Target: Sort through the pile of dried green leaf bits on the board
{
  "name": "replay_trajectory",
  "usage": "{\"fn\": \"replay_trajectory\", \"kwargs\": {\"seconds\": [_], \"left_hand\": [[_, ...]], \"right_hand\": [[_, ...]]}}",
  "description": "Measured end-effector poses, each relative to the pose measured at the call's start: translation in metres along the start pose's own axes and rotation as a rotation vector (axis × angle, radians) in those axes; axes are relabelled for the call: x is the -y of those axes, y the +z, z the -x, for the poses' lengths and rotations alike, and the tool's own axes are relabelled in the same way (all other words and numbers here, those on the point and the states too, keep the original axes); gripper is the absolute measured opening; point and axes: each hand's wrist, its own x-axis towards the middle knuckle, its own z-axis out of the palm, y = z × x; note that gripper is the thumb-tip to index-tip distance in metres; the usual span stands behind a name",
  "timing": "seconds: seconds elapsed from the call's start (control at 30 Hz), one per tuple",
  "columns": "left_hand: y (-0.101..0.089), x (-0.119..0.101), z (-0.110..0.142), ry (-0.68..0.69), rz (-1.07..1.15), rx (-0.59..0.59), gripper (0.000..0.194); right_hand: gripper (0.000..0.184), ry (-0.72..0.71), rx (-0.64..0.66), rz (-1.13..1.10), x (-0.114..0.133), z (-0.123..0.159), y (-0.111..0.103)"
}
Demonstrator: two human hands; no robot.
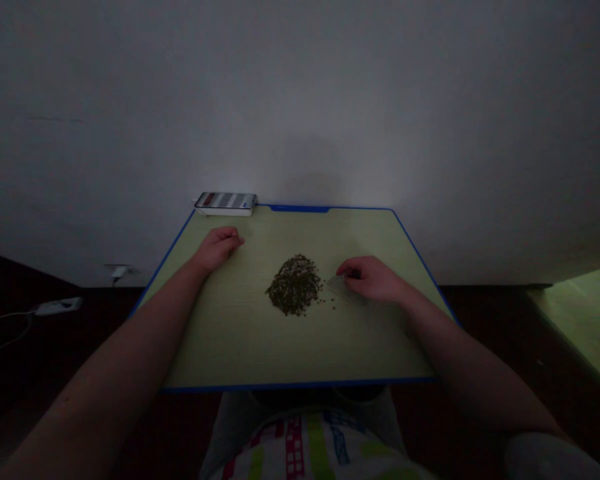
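A heap of small brown-green grains or seeds lies mid-table, with a few strays along its right side. To the right of the heap, my right hand is closed on a clear plastic container whose rim points toward the grains. Its full shape is hard to make out in the dim light, and the fingers cover part of it. My left hand rests on the table at the upper left, fingers curled in and nothing seen in them. It is apart from the heap.
The pale tabletop has a blue edge and a blue strip at the back. A phone lies on a white box at the back left corner. A wall stands right behind. On the floor at left is a power strip.
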Motion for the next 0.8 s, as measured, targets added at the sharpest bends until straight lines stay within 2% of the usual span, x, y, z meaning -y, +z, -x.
{"fn": "replay_trajectory", "kwargs": {"seconds": [0.13,0.23,0.47,0.53,0.6,0.7,0.8], "left_hand": [[0.000,-0.001,0.000,-0.013,-0.008,-0.001,0.025],[-0.001,0.001,-0.001,0.003,-0.004,0.009,0.025],[-0.001,0.006,-0.003,0.013,0.011,0.005,0.026],[-0.001,0.006,-0.003,0.014,0.018,0.007,0.027],[-0.001,0.005,-0.003,0.005,0.020,0.011,0.026],[-0.001,0.003,-0.002,-0.006,0.019,0.014,0.025],[-0.001,0.002,-0.002,-0.004,0.011,0.011,0.025]], "right_hand": [[0.028,-0.027,0.032,-0.015,0.003,-0.001,0.007],[0.029,-0.029,0.010,0.012,0.006,-0.002,0.009],[0.026,0.068,-0.053,0.033,0.001,-0.001,-0.002],[0.025,0.112,-0.101,-0.057,-0.002,-0.001,-0.008],[0.025,0.118,-0.208,-0.133,-0.005,-0.001,-0.013],[0.019,-0.043,-0.356,-0.070,-0.009,-0.001,-0.018],[0.015,-0.270,-0.312,0.031,-0.013,-0.004,-0.017]]}}
